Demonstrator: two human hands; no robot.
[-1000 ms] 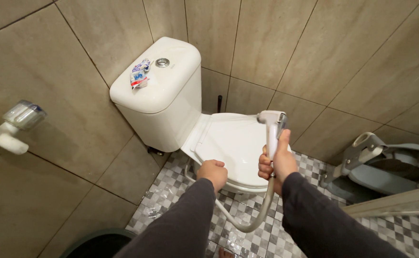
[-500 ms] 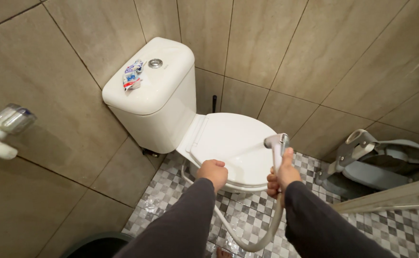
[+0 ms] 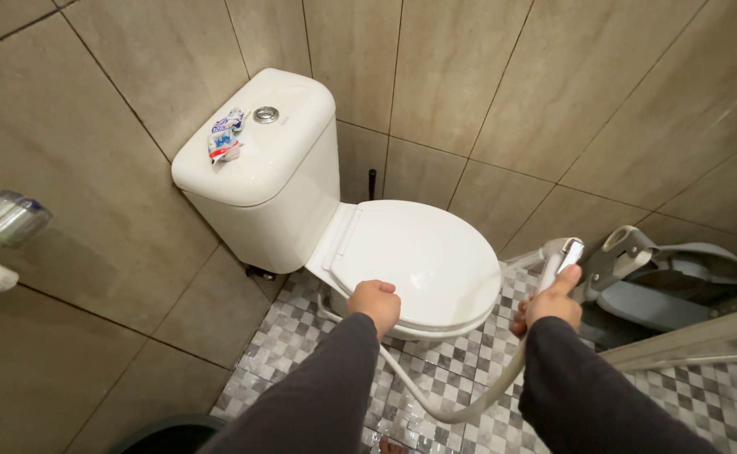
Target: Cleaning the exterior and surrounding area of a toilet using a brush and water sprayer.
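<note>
Overhead, beige tiled walls (image 3: 486,76), grey checkered mosaic floor (image 3: 436,382), white toilet (image 3: 402,252)

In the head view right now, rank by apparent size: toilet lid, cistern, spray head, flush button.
1. cistern and toilet lid: look alike, too close to rank
2. spray head, held in the right hand, nearer the camera
3. flush button

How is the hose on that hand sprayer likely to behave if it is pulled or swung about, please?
The hose probably stays floppy: it sags in a loose loop to the floor below the right hand. It may drag on the wet-looking tiles. The sprayer looks stiff and light, held one-handed.
</note>
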